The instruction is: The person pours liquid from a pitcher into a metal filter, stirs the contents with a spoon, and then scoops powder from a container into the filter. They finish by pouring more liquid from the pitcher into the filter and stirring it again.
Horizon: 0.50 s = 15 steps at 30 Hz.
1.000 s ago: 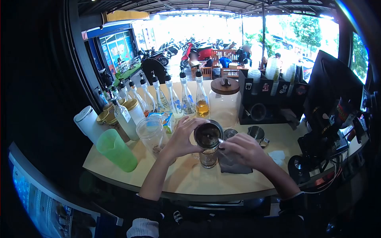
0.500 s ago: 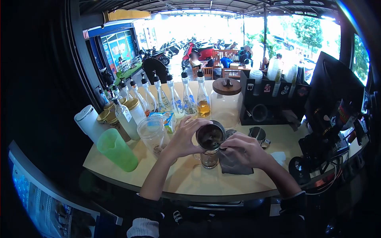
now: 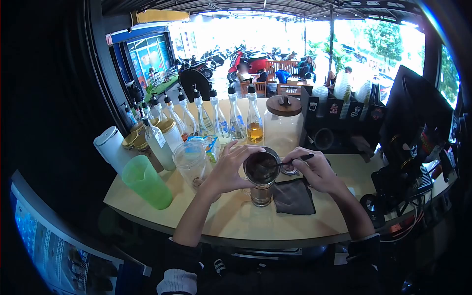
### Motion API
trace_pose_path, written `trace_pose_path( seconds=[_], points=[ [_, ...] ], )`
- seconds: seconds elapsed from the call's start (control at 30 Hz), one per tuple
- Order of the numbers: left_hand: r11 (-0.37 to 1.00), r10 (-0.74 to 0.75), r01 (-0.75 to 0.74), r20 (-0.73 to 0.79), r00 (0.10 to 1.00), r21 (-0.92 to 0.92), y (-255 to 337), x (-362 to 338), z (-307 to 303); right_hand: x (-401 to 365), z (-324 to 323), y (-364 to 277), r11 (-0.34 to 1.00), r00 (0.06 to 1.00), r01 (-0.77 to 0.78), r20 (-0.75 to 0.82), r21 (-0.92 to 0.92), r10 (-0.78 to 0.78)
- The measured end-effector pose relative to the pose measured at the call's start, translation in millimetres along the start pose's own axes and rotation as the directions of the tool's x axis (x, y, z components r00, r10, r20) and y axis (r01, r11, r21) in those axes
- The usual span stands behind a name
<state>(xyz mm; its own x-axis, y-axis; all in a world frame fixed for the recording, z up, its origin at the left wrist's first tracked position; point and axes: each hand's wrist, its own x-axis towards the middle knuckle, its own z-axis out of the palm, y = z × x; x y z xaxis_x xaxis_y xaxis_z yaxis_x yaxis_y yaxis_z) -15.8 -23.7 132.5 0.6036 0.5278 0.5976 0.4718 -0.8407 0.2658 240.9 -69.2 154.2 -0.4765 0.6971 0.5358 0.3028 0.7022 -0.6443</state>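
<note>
My left hand [image 3: 228,169] is wrapped round a dark round cup [image 3: 253,169], tipped so that its mouth faces me, with something dark inside. Right below it stands a glass mug [image 3: 261,197] on the counter, partly covered by the cup. A thin dark-handled spoon [image 3: 306,157] is pinched in my right hand [image 3: 318,173], and its end reaches into the cup; I cannot make out its tip. Beside the mug lies a folded grey cloth [image 3: 295,199]. Left of my left hand stands a clear plastic jar [image 3: 191,160].
A green pitcher [image 3: 146,182] stands at the counter's left. Several pump bottles [image 3: 221,120] line the back, next to a big wooden-lidded jar [image 3: 283,125]. On the right are a black cup holder [image 3: 339,120] and dark equipment with cables. Seated people are outside.
My right hand has drawn back slightly right and up, turning so the spoon's handle now shows. The cup stays tilted in my left hand above the mug.
</note>
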Motion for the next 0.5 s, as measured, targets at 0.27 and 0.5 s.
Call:
trace_pose_path(
  seconds=[0.27,0.5],
  points=[
    [1.000,0.010,-0.010,-0.007,1.000,0.022,3,-1,1,9,1,-3,0.997,0.998,0.005,0.055,0.072,-0.009],
    [1.000,0.010,-0.010,-0.020,1.000,0.028,2,-3,3,14,0,-7,0.998,0.996,0.016,0.091,0.063,-0.022]
  ],
)
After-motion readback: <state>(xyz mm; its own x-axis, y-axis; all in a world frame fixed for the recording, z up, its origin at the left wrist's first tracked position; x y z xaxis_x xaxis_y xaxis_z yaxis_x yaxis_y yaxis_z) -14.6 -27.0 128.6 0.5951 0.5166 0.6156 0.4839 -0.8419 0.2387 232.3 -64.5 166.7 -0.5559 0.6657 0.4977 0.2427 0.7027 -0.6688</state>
